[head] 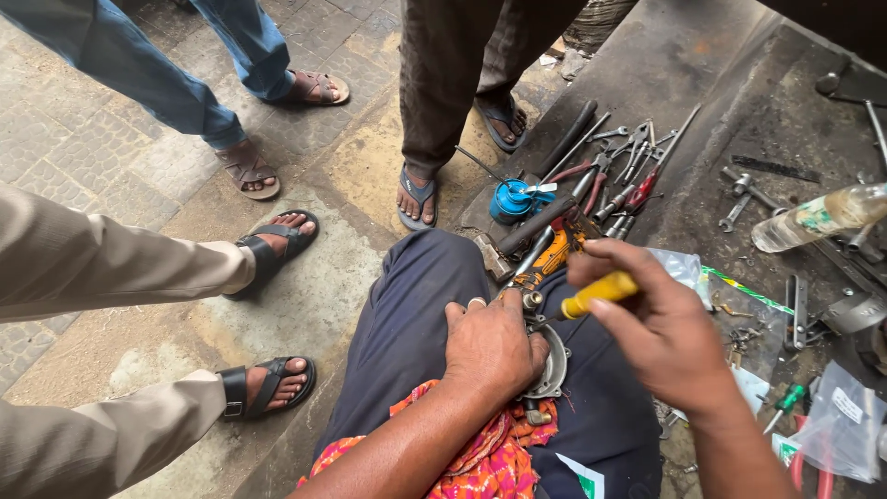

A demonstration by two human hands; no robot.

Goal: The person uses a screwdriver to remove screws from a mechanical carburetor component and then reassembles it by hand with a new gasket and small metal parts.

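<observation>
My left hand [490, 346] grips a round grey metal engine part [552, 370] and presses it onto my lap, on dark trousers [416, 314]. My right hand [661, 323] holds a screwdriver by its yellow handle [601, 290]; the shaft points left toward the brass fitting [532, 299] on top of the part. The tip is hidden between my hands. An orange patterned cloth [490, 457] lies under my left forearm.
Pliers, wrenches and screwdrivers [619, 176] lie spread on the dark greasy slab [702, 83], with a blue can [514, 200], a plastic bottle [818, 217] and plastic bags [841, 425]. Three people in sandals stand or sit close on the paved ground at left and ahead.
</observation>
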